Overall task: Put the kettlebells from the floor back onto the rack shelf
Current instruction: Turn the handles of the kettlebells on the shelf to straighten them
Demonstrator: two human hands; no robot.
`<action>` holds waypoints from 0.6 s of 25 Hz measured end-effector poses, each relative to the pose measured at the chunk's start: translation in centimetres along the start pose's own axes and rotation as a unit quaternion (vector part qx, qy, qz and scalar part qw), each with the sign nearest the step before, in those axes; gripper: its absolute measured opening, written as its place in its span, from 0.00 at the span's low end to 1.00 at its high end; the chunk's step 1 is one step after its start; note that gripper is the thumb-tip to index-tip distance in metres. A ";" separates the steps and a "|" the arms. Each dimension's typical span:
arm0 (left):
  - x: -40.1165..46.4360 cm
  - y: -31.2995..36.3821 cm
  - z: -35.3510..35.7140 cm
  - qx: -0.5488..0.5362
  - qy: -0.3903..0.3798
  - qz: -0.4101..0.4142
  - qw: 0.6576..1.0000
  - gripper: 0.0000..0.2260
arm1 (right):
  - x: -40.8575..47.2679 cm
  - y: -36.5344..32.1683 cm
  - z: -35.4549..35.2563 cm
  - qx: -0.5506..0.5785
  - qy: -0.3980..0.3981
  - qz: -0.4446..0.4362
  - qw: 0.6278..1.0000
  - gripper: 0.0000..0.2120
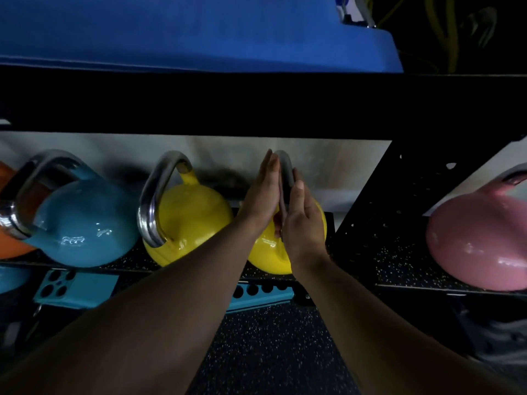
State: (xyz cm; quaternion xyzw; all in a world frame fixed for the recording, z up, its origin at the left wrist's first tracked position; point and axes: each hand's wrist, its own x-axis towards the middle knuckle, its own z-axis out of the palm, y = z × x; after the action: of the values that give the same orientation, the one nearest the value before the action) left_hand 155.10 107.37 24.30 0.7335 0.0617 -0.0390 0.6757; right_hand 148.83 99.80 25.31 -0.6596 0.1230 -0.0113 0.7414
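Both my hands are up at the rack shelf (405, 276), flat against the steel handle (286, 172) of the right-hand yellow kettlebell (266, 256). My left hand (263, 195) lies on the handle's left side with fingers straight and together, pointing up; my right hand (303, 220) lies on the right side, fingers loose and slightly spread. Neither hand is curled around the bar; they press it between the palms, open-handed. The bell sits on the shelf's speckled mat, but my wrists and hands cover most of its body, so only its lower curve and a slice at the right show. Whether my palms fully touch the handle lower down, I cannot tell.

Just beside it to the left stands a second yellow kettlebell (191, 223), then a blue kettlebell (85, 226). Behind the blue one an orange kettlebell (11, 249) is cut off at the left edge. In the next bay to the right, a pink kettlebell (482, 243) runs off the frame. Above, a blue pad (185, 32) lies on the dark upper shelf. Below the shelf everything is dim; a teal bracket with holes (74, 287) shows, and the speckled floor (271, 352) between my forearms.
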 end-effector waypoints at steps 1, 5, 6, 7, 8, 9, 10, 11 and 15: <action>-0.1 0.0 0.2 -0.008 -0.004 0.006 1.000 0.33 | -0.1 0.1 -0.1 0.007 -0.001 -0.002 1.000 0.21; 0.0 -0.4 0.7 -0.014 -0.011 0.012 1.000 0.31 | -0.1 0.2 0.0 -0.001 0.002 -0.019 1.000 0.21; 0.1 -0.4 0.7 -0.017 -0.008 0.013 1.000 0.31 | -0.3 0.1 0.2 -0.021 0.018 -0.025 0.999 0.22; 0.1 -0.5 0.6 -0.019 -0.007 0.017 1.000 0.29 | -0.5 0.1 0.4 -0.044 0.037 -0.031 0.998 0.22; 0.2 -0.5 0.6 -0.019 -0.009 0.022 1.000 0.28 | -0.7 0.0 0.7 -0.062 0.054 -0.037 0.996 0.22; 0.2 -0.5 0.6 -0.019 -0.013 0.024 0.999 0.26 | -0.9 -0.1 0.9 -0.071 0.062 -0.040 0.995 0.22; 0.3 -0.6 0.6 -0.019 -0.015 0.021 0.999 0.26 | -1.0 -0.1 1.0 -0.074 0.065 -0.039 0.994 0.21; 0.3 -0.6 0.6 -0.020 -0.015 0.016 1.000 0.27 | -1.1 -0.1 0.9 -0.074 0.063 -0.038 0.995 0.21; 0.4 -0.7 0.5 0.001 -0.014 0.018 1.000 0.29 | -0.2 0.1 -0.1 -0.063 -0.002 -0.042 0.997 0.22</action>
State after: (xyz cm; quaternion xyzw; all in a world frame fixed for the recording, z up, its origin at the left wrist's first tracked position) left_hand 155.37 106.91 23.50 0.7346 0.0392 -0.0369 0.6763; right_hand 148.63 99.78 25.19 -0.7099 0.0943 -0.0327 0.6972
